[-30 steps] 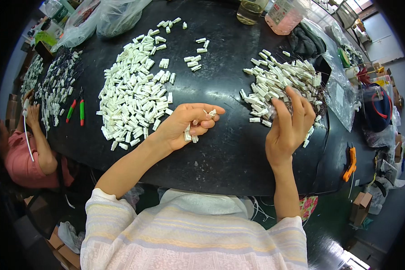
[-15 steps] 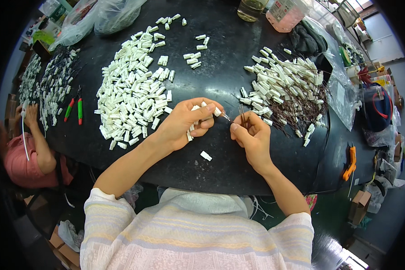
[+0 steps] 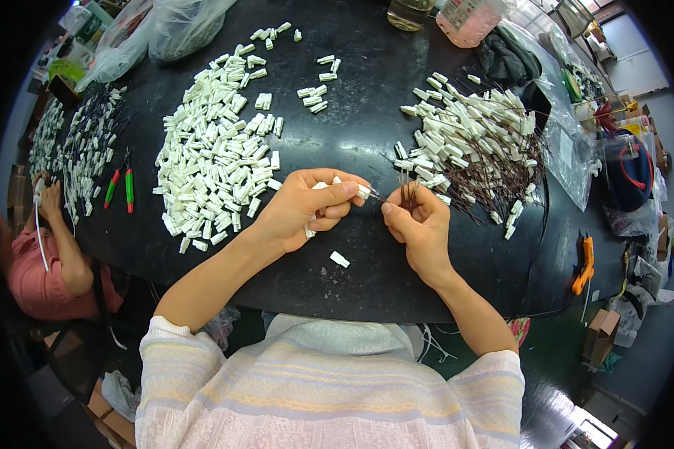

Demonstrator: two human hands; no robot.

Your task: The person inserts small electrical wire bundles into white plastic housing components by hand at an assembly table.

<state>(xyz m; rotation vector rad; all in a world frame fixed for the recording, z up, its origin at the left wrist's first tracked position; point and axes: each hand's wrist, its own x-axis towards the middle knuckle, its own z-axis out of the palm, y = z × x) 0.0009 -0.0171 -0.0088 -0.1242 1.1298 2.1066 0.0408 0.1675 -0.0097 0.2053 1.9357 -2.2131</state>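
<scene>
My left hand (image 3: 307, 206) grips several small white plastic connectors, one pinched between thumb and forefinger at its tip (image 3: 363, 191). My right hand (image 3: 419, 224) holds a small bundle of thin dark wires (image 3: 406, 196) upright, with one wire end meeting that pinched connector. The hands almost touch over the black round table (image 3: 367, 142). A single white connector (image 3: 339, 259) lies on the table just below the hands.
A big pile of white connectors (image 3: 217, 157) lies left, a pile of wired connectors (image 3: 479, 146) right. Red and green pliers (image 3: 121, 187) sit far left near another person (image 3: 41, 247). Plastic bags (image 3: 180, 22), a pink jar (image 3: 468, 15), an orange tool (image 3: 584, 262).
My right hand left the wired pile on the right and came to the left hand with wires. One white connector dropped onto the table below the hands.
</scene>
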